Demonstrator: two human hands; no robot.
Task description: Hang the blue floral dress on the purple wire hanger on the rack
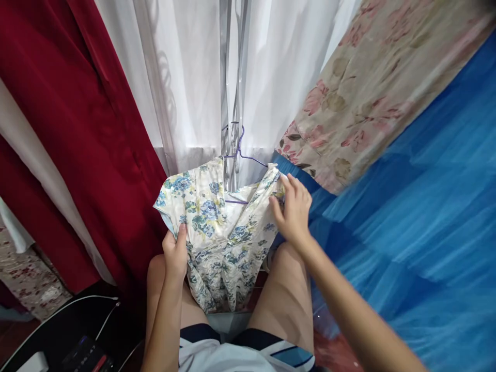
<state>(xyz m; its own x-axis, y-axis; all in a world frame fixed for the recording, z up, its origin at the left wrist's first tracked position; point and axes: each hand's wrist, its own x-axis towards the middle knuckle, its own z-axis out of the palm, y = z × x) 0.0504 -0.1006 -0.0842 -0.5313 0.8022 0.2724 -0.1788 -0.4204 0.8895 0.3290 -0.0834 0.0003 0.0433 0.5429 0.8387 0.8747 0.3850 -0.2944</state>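
A white V-neck dress point(209, 209) with blue and green flowers hangs in front of me on a purple wire hanger point(251, 159). The hanger's hook is up by a thin metal stand point(234, 93). My left hand point(176, 250) is closed on the dress's side below the left sleeve, thumb on the front. At the opposite shoulder, my right hand point(292, 206) rests against the fabric, its thumb apart from the stretched fingers. The lower part of the dress bunches in gathers between my knees.
White curtains point(186, 77) hang behind, with a red drape point(104, 155) on the left. To the right are a floral cloth point(341, 113) and blue tulle point(399, 222). A black round surface point(70, 330) at lower left holds a white cable point(106, 320) and small items.
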